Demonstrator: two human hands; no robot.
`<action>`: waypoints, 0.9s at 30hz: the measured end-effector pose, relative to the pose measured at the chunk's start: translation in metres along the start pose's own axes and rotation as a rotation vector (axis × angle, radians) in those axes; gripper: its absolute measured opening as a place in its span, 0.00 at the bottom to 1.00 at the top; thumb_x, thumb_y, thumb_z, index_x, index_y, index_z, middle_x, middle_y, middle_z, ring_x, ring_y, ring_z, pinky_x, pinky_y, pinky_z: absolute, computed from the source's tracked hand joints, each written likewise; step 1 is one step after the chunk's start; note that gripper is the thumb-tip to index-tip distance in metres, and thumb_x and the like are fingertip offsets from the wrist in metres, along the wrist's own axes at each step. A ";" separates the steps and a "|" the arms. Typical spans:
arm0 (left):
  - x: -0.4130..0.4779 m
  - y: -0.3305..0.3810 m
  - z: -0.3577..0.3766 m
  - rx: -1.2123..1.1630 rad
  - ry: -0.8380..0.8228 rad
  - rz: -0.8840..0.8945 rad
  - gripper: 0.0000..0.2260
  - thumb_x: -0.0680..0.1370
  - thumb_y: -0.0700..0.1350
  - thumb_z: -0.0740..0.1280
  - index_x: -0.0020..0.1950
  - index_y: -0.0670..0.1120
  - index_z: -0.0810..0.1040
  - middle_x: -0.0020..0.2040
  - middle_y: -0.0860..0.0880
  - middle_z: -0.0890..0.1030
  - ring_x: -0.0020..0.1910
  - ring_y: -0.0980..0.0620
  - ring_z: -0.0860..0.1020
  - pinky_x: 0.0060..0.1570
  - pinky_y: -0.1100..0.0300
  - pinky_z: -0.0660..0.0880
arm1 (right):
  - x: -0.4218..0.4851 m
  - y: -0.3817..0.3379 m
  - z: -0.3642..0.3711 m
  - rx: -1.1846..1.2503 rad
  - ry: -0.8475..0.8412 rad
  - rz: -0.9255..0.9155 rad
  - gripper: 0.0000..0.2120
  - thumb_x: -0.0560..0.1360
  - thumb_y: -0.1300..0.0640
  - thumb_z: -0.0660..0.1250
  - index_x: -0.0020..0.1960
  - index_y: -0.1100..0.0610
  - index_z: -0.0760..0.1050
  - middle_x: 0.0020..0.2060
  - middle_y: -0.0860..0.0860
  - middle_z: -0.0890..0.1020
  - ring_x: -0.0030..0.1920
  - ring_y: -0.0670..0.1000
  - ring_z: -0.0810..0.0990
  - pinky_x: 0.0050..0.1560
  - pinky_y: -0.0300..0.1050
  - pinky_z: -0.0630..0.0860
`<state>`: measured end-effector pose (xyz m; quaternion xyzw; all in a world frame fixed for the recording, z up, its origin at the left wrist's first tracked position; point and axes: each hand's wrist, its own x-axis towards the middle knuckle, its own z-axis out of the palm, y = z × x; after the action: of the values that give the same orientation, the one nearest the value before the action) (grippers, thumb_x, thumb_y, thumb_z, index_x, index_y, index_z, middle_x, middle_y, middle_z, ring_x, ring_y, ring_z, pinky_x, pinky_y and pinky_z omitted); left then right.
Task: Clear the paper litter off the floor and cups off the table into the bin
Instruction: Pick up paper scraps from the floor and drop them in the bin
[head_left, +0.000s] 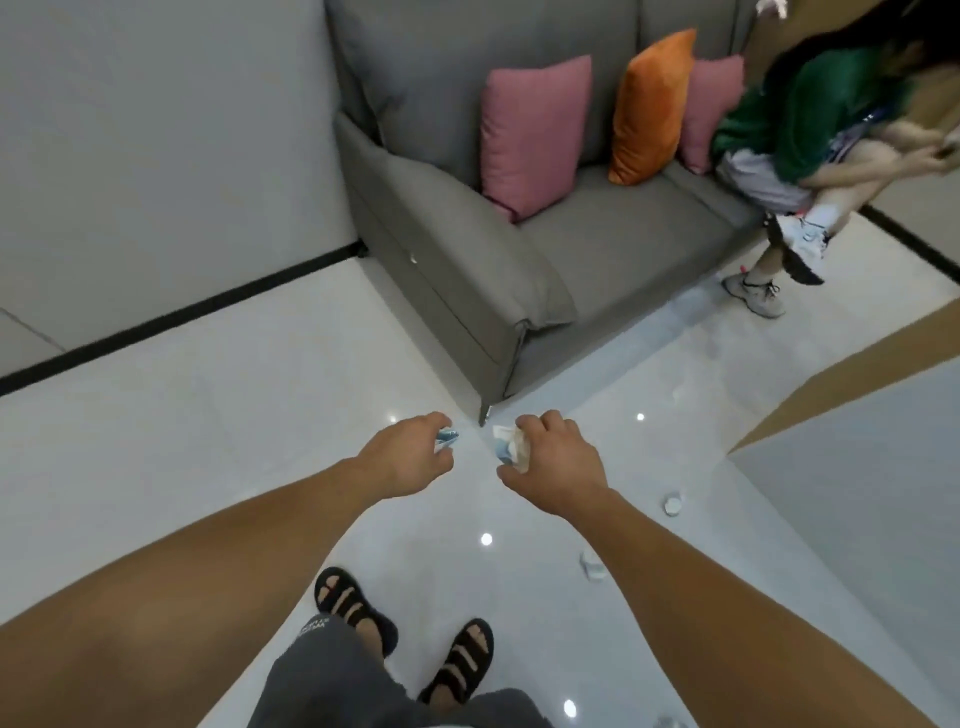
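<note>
My left hand (410, 457) reaches out over the glossy white floor and pinches a small blue-and-white scrap of paper (448, 435) at its fingertips. My right hand (556, 457) grips a crumpled wad of white and blue paper (509, 446). Both hands hover just in front of the sofa's near corner leg. Two more crumpled white paper pieces lie on the floor to my right, one (673, 503) farther out and one (592, 565) beside my right forearm. No bin or cups are in view.
A grey sofa (467, 270) with pink and orange cushions stands ahead. A person in a green top sits at its right end, feet on the floor. A pale table edge (841, 457) lies at right. My sandalled feet are below.
</note>
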<state>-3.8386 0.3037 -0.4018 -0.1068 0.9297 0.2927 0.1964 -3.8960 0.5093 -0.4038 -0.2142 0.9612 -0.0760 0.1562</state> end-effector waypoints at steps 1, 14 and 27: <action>-0.020 -0.018 -0.008 -0.012 0.034 -0.034 0.20 0.78 0.52 0.62 0.70 0.51 0.68 0.63 0.48 0.77 0.55 0.46 0.77 0.48 0.61 0.69 | 0.003 -0.023 -0.003 -0.018 -0.005 -0.050 0.31 0.71 0.37 0.65 0.69 0.49 0.65 0.60 0.50 0.71 0.59 0.53 0.70 0.51 0.48 0.74; -0.308 -0.332 -0.091 -0.148 0.401 -0.505 0.18 0.78 0.51 0.60 0.67 0.50 0.69 0.62 0.50 0.77 0.56 0.47 0.77 0.50 0.59 0.71 | -0.032 -0.433 0.064 -0.193 -0.156 -0.691 0.31 0.71 0.36 0.65 0.70 0.48 0.64 0.61 0.49 0.70 0.60 0.52 0.70 0.51 0.47 0.74; -0.530 -0.540 -0.126 -0.250 0.618 -0.975 0.18 0.78 0.51 0.60 0.67 0.49 0.69 0.60 0.49 0.78 0.53 0.46 0.77 0.49 0.58 0.72 | -0.105 -0.781 0.160 -0.301 -0.308 -1.236 0.33 0.71 0.36 0.65 0.71 0.49 0.64 0.62 0.50 0.70 0.60 0.53 0.71 0.53 0.48 0.74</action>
<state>-3.2302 -0.1614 -0.3517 -0.6246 0.7458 0.2314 0.0144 -3.4492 -0.1580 -0.3591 -0.7551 0.6279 0.0151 0.1882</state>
